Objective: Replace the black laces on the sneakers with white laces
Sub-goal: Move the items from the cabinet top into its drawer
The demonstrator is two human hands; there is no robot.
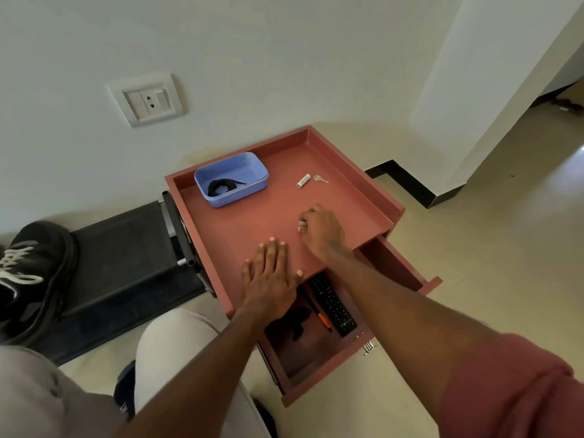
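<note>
A black sneaker [30,276] with white laces stands at the far left on a dark folding stand [126,263]. A coiled black lace [222,185] lies in a blue plastic tub [249,175] on the red bedside table [252,216]. My left hand [268,276] rests flat on the tabletop near its front edge, fingers straight. My right hand [319,230] hovers or rests just right of it with fingers curled under, a ring on one finger; nothing shows in its grip.
A small white tube [303,180] and a key [320,179] lie on the tabletop. The table's drawer [316,352] is pulled open, holding a remote control [333,305], an orange-tipped pen [324,320] and a dark object. A wall socket is at upper left.
</note>
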